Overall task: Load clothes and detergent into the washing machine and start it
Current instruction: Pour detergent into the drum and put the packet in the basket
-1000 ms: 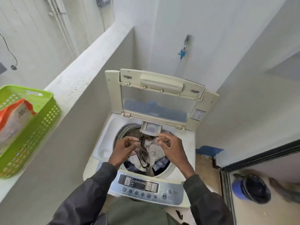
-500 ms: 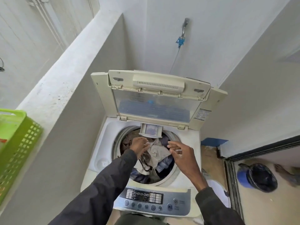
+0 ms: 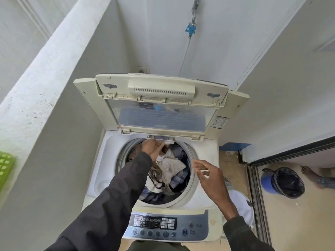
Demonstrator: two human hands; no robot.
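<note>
A white top-load washing machine [image 3: 111, 160] stands in a narrow nook with its lid [image 3: 163, 87] raised. Its drum holds a heap of white, blue and dark clothes [image 3: 172, 165]. At the back edge of the drum opening sits the small detergent drawer [image 3: 167, 140], almost flush with the rim. My left hand [image 3: 152, 148] reaches across the drum, its fingers on the drawer's white front. Over the drum's right rim my right hand [image 3: 206, 175] hovers with fingers spread and nothing in it. The control panel [image 3: 168, 226] lies at the front edge.
A concrete ledge wall [image 3: 45, 60] runs along the left, with a green basket [image 3: 5, 167] at its near end. A tap with a blue fitting [image 3: 191, 28] hangs above the machine. On the right, past a door track, are a blue bin with a black liner [image 3: 284, 182] and a person's foot [image 3: 315, 178].
The detergent drawer, pulled out earlier, now sits nearly pushed in under my left hand. My right hand has drawn back to the right rim. The view has shifted right, away from the basket.
</note>
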